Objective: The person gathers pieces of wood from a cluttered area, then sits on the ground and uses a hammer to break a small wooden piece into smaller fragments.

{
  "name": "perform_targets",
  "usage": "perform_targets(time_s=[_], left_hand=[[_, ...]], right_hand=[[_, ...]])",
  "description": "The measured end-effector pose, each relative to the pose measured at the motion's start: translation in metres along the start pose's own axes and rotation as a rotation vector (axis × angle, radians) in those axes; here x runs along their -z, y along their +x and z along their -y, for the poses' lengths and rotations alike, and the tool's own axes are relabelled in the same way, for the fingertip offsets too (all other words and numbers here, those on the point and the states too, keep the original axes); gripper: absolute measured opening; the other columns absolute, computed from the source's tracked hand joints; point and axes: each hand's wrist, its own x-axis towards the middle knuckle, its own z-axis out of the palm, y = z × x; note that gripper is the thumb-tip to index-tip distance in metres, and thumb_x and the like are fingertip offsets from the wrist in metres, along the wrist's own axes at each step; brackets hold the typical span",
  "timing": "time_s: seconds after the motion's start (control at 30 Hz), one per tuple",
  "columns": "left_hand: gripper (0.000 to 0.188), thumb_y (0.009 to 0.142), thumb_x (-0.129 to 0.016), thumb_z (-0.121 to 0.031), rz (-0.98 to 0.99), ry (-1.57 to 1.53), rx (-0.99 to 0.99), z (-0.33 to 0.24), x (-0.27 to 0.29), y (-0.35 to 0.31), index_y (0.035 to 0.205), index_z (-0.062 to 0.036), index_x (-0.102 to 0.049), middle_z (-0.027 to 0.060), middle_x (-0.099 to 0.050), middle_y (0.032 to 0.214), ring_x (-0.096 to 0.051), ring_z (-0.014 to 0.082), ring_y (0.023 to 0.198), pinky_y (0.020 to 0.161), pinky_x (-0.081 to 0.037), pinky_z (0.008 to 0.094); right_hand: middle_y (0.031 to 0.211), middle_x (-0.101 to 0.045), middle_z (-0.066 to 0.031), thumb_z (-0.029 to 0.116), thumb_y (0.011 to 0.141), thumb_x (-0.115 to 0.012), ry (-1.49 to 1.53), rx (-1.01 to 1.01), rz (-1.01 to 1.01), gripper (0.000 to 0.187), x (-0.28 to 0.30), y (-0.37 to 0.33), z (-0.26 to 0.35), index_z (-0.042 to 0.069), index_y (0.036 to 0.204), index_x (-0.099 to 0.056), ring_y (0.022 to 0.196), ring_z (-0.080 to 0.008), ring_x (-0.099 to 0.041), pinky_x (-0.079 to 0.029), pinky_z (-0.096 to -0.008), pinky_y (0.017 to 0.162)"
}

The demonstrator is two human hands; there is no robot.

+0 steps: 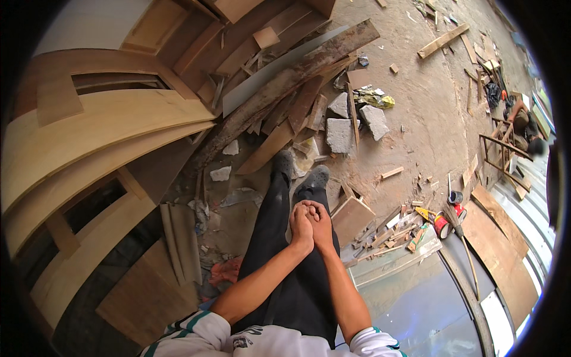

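Note:
My left hand [301, 226] and my right hand [321, 221] are clasped together in front of my thighs, fingers folded against each other. No object shows in either hand; the space between the palms is hidden. Below them are my legs in black trousers [270, 235], with grey shoes [316, 177] on the ground. Just beyond the shoes lie broken pale concrete blocks [339, 135] and scrap boards [273, 146]. To the right of my hands rests a square brown board [353, 215].
Plywood cabinet panels [107, 128] are stacked at left. A long rusty beam [297, 77] crosses the scrap pile. At right are wood offcuts [389, 235], a broom [467, 250], a red can [441, 226] and grey sheet [410, 297]. A person [523, 128] is beside a metal frame at far right.

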Motion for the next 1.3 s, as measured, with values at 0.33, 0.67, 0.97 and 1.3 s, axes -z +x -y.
perform_targets(time_s=[0.33, 0.67, 0.97, 1.3], left_hand=[[0.025, 0.094, -0.04, -0.015, 0.008, 0.114, -0.05, -0.001, 0.016, 0.082, 0.111, -0.0005, -0.052, 0.0039, -0.05, 0.081, -0.051, 0.014, 0.071, 0.072, -0.045, 0.0267], [0.035, 0.103, -0.038, -0.019, 0.143, 0.361, -0.105, 0.029, 0.042, 0.165, 0.125, 0.0038, -0.053, 0.0032, -0.056, 0.088, -0.053, 0.0091, 0.074, 0.07, -0.046, 0.0231], [0.027, 0.095, -0.051, -0.026, 0.094, 1.029, -0.333, 0.037, 0.09, 0.397, 0.1, -0.0048, -0.066, 0.0115, -0.07, 0.089, -0.068, 0.0254, 0.08, 0.076, -0.052, 0.0372], [0.068, 0.089, -0.064, -0.042, -0.086, 2.035, -0.589, 0.014, 0.057, 0.586, 0.139, -0.0028, -0.04, 0.0225, -0.041, 0.143, -0.048, 0.0397, 0.128, 0.1, -0.046, 0.0492]], right_hand=[[0.104, -0.069, -0.0102, 0.024, 0.093, -0.064, -0.059, -0.021, -0.022, 0.033, -0.04, 0.07, -0.031, 0.003, 0.118, -0.063, 0.094, -0.0171, -0.063, -0.05, -0.0302, 0.084], [0.101, -0.068, -0.006, 0.025, 0.097, -0.06, 0.112, -0.135, -0.055, 0.029, -0.061, 0.132, -0.104, 0.002, 0.116, -0.063, 0.092, -0.0146, -0.061, -0.049, -0.0281, 0.083], [0.095, -0.063, -0.0051, 0.038, 0.099, -0.057, 0.425, -0.515, -0.052, 0.039, -0.052, 0.182, -0.14, 0.003, 0.114, -0.061, 0.08, -0.0138, -0.061, -0.054, -0.0285, 0.069], [0.097, -0.065, -0.0092, 0.034, 0.102, -0.052, 0.882, -0.663, -0.096, 0.036, -0.033, 0.233, -0.228, 0.002, 0.118, -0.057, 0.083, -0.019, -0.065, -0.057, -0.0352, 0.077]])
